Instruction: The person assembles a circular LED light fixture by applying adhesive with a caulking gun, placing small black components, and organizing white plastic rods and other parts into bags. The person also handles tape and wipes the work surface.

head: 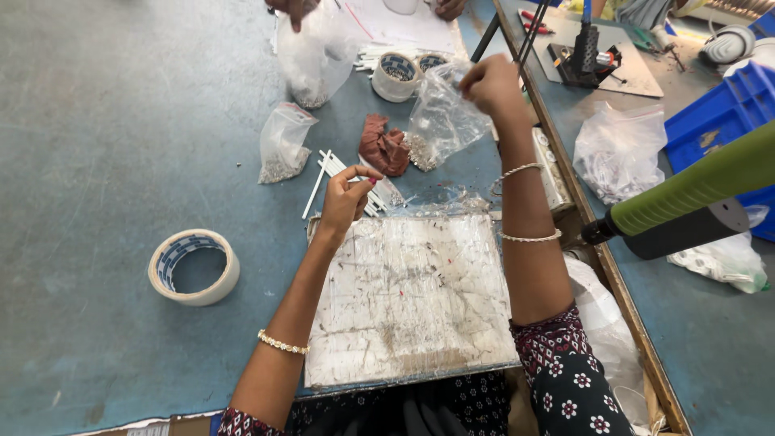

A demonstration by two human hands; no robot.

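Right hand (492, 85) raised above desk (105, 121), fingers clenched on top edge of clear plastic bag (442, 121); bag hangs, small silvery pieces gathered in bottom corner, just beside crumpled red cloth (383, 145)

Left hand (347, 198) lower, at far edge of scratched white board (412, 299); thumb and forefinger pinched together, whether something tiny is between them cannot be told; white sticks (327, 165) lie just beyond

Judgement: better to keep bag mouth upward and grip firm, so pieces do not spill

Tape roll (194, 266) well apart on left
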